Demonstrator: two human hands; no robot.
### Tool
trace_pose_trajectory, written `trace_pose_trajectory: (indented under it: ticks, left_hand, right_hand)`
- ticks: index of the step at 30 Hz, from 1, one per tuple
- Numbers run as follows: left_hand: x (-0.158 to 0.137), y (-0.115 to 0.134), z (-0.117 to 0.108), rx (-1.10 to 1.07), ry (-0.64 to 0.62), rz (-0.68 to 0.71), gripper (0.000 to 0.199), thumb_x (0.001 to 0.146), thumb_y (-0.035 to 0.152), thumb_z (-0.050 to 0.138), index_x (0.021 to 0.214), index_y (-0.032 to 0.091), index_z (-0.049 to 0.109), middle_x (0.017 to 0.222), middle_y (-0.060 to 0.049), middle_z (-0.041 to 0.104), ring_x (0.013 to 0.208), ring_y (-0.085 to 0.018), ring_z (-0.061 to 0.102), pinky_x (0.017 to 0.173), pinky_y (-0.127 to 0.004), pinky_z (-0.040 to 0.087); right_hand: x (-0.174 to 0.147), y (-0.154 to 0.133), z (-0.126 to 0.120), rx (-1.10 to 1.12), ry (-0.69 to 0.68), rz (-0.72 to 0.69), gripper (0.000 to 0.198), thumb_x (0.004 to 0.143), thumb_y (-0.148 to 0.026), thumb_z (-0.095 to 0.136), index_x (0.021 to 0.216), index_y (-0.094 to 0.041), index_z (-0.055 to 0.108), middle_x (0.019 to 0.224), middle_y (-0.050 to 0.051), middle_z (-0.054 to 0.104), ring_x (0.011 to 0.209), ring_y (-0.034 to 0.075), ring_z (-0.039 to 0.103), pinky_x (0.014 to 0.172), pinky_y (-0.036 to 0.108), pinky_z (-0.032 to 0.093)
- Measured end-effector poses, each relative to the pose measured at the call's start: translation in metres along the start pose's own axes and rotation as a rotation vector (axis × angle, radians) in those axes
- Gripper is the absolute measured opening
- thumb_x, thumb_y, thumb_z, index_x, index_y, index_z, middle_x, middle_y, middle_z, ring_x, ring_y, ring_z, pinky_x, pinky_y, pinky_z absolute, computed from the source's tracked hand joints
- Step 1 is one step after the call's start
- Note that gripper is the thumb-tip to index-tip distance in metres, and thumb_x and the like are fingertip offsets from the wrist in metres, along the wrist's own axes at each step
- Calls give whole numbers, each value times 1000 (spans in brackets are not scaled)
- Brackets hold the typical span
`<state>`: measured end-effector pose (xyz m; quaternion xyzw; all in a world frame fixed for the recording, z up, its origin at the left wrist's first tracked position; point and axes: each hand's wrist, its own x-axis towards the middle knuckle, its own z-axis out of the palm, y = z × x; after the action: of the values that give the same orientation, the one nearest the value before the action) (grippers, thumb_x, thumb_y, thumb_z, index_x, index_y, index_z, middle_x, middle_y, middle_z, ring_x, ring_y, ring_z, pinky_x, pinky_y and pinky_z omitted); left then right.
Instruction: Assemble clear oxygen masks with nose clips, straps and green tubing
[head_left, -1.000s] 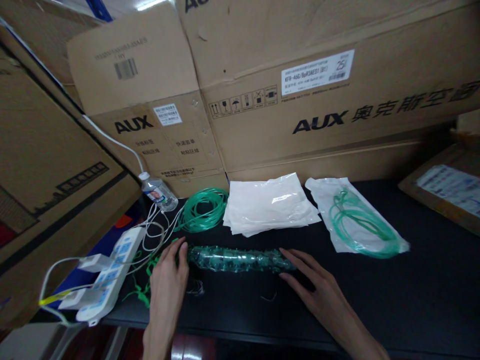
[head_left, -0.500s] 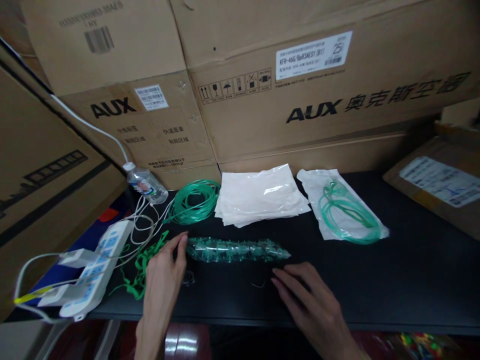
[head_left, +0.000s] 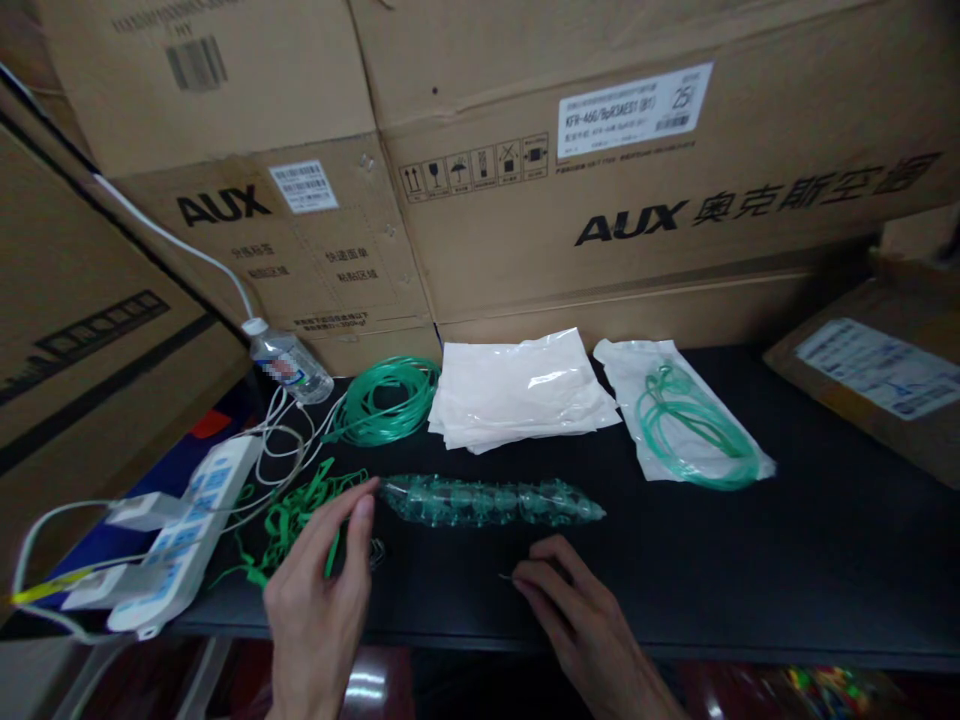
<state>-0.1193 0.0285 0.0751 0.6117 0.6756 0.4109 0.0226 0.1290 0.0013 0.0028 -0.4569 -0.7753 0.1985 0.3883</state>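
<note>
A long stack of nested, clear green plastic pieces lies crosswise on the black table. Its left end meets the thumb and index fingertips of my left hand, which close in a loose pinch there. Below the stack, my right hand has its fingers drawn together on a thin, pale wire-like strip, only whose tip shows. Tangled green elastic straps lie behind and left of my left hand. Some small clear or silvery bits sit just right of my left thumb.
Coiled green tubing, stacked white pouches and a pouch with tubing line the back. A power strip with cables and a plastic bottle stand left. Large cartons wall the rear; another carton is at right.
The green stack's right end has shifted to the right. My right hand has moved left and down onto the thin strip. My left hand stays by the stack's left end.
</note>
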Motion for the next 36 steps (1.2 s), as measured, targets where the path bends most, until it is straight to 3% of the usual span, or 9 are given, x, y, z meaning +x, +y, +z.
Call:
trace_pose_trajectory:
  ticks: [4,7,10,13,15,21,28,36]
  left_hand:
    - [-42,18,10,-324,-436,-29,22,96,37,68,114,30,78,113,-2,79,101,-18,75,89,-25,58]
    - [-65,23,25,-505,-565,-143,14,94,33,71,105,30,80,100,0,79,91,-16,75,82,-20,58]
    - [-78,19,35,-612,-492,-246,10,93,30,72,88,27,80,86,2,77,83,-14,73,75,-17,56]
    - [-86,11,39,-660,-422,-339,9,91,30,75,86,26,81,85,2,79,80,-14,74,74,-17,56]
    - [-90,7,41,-677,-413,-378,8,90,32,76,89,26,82,87,1,81,81,-15,75,75,-17,57]
    - [-93,5,43,-688,-426,-309,11,94,28,72,91,27,82,88,2,79,84,-14,74,78,-16,56]
    - [-93,5,44,-677,-408,-248,12,95,24,70,94,28,81,89,1,78,84,-14,74,77,-16,56]
    - [-91,4,46,-678,-393,-169,15,95,19,68,95,27,81,91,1,79,85,-13,74,79,-15,56]
  right_hand:
    - [7,-13,-5,247,45,25,18,106,-26,53,100,-23,69,105,7,66,94,15,73,81,19,58]
    - [11,-17,-3,338,48,11,16,104,-23,57,99,-24,72,103,5,70,93,14,74,83,16,57]
    - [10,-18,3,397,87,101,9,100,-22,65,103,-25,73,104,4,72,90,14,75,82,17,59]
    - [7,-20,11,478,146,268,14,92,-21,74,106,-25,72,95,1,75,81,14,77,75,17,61]
    - [4,-21,16,501,144,303,15,90,-19,76,104,-25,73,90,-1,77,79,14,78,75,16,61]
    - [0,-24,20,466,187,187,39,93,-13,72,127,-31,74,114,1,81,98,16,79,91,20,61]
    - [1,-21,18,532,98,146,47,96,-10,68,133,-38,69,124,0,78,110,15,76,99,23,59]
    - [5,-23,16,538,5,88,51,99,-7,60,141,-36,64,131,3,74,118,15,71,102,24,56]
